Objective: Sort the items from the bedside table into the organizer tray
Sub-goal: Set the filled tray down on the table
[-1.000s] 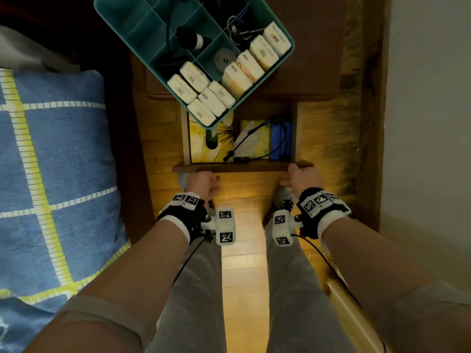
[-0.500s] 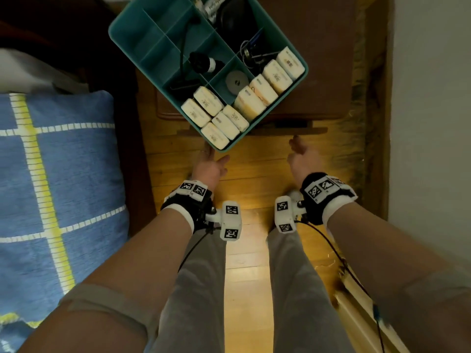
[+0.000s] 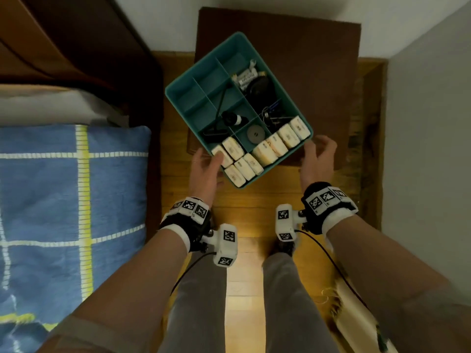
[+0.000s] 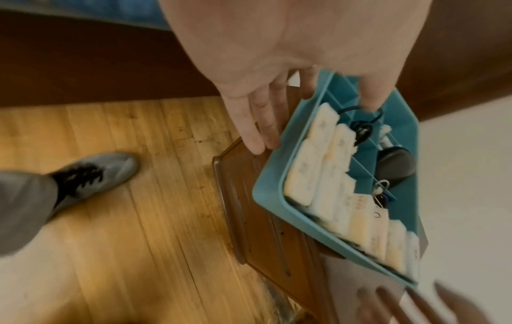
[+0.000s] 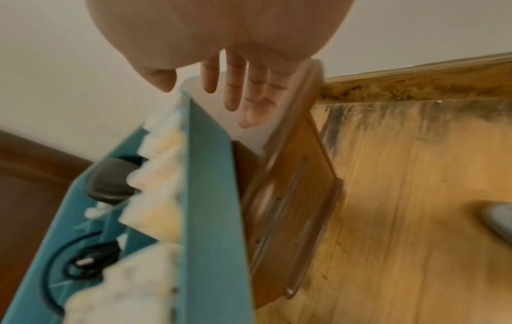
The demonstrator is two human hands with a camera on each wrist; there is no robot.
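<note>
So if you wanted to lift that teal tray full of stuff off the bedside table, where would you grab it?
Probably by the two opposite side walls near its front corner, one hand on each, coming from the person's side. The organizer tray sits skewed on the bedside table, its loaded corner overhanging the edge, and the left hand and right hand already flank it there.

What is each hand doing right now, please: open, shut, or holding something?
Left hand: open, fingers by the near-left side of the teal organizer tray, no clear grip.
Right hand: open, fingers relaxed beside the tray's right corner, holding nothing.
</note>
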